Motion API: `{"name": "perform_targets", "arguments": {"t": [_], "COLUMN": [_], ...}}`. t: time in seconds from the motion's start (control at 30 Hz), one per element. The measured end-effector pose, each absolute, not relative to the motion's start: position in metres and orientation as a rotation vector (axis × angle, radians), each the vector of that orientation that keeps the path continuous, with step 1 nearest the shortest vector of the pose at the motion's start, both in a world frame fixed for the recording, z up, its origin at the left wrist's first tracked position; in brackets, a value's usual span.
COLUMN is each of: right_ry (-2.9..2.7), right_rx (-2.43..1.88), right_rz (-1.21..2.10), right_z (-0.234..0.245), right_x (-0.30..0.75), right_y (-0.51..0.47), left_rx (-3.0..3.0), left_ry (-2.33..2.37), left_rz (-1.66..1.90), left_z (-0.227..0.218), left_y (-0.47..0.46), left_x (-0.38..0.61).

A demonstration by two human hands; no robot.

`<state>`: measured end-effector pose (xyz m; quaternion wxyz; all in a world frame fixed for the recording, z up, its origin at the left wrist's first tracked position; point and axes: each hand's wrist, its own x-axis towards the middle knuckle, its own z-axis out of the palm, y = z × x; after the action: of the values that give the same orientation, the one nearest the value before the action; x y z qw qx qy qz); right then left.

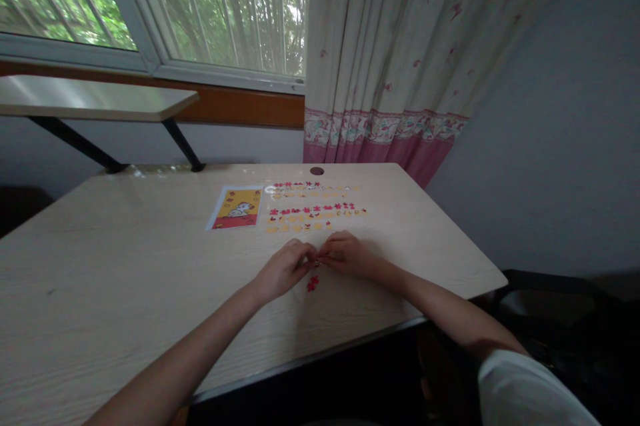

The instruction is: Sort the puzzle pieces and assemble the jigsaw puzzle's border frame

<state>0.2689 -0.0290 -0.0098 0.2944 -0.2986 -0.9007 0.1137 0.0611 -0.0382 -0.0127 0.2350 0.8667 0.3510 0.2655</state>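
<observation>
Seemingly, the pieces [310, 209] lay in rows by colour so each kind was easy to find, while the left hand [290, 263] and right hand [350, 254], close together for steadiness, pinched a red piece [324, 255] between their fingertips, a red cluster [313, 283] just nearer the person.

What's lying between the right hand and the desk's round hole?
Rows of small red and yellow pieces lie between the right hand and the hole, in the head view.

Red pieces [313, 283], perhaps yellowish pieces [285, 229], yellow and red picture [239, 208], cream floral curtain [385, 46]
</observation>
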Motion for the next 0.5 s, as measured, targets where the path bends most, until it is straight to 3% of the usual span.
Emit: {"name": "perform_targets", "arguments": {"t": [0.5], "right_ry": [-2.442], "right_rx": [-0.716], "right_rz": [0.016], "right_z": [-0.0078], "right_x": [0.2704], "right_y": [-0.0322], "left_rx": [1.862], "left_ry": [0.811], "left_rz": [0.921], "left_z": [-0.0198], "left_y": [-0.0355], "left_x": [0.0654]}}
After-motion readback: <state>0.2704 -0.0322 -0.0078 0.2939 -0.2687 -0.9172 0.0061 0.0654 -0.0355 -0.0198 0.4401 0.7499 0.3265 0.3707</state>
